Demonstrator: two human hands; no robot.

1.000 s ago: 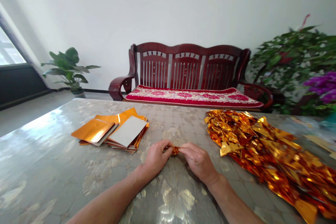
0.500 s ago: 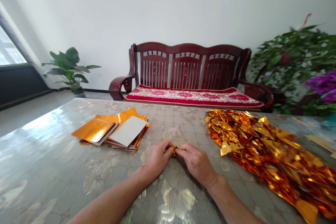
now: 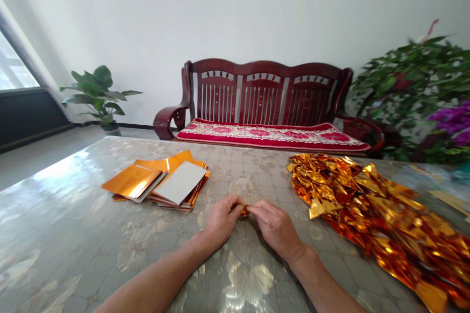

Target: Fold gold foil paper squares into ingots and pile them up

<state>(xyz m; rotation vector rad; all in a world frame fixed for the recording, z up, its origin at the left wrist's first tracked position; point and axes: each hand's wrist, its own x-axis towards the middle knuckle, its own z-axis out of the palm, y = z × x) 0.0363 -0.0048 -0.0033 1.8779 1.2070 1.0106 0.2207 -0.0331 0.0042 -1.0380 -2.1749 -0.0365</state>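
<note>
Between my two hands, just above the table, is a small piece of folded gold foil paper [image 3: 245,211], mostly hidden by fingers. My left hand [image 3: 224,215] is closed, pinching its left side. From the other side my right hand [image 3: 275,225] grips it between thumb and forefinger. A loose stack of flat gold foil sheets [image 3: 132,181] lies to the left, with a pale, white-backed sheet [image 3: 181,182] on top. On the right spreads a large heap of folded gold foil pieces [image 3: 367,205], apart from my right hand.
The table [image 3: 147,264] has a glossy grey floral cover. Beyond it stands a dark red wooden bench [image 3: 260,93] with a red patterned cushion [image 3: 271,136]. A potted plant [image 3: 97,93] is at left, leafy plants [image 3: 414,83] at right. Clear plastic [image 3: 422,174] lies at the right edge.
Almost nothing differs. Both hands keep their pinch on the foil paper, the right fingers shifting very slightly; the whole view has moved a touch.
</note>
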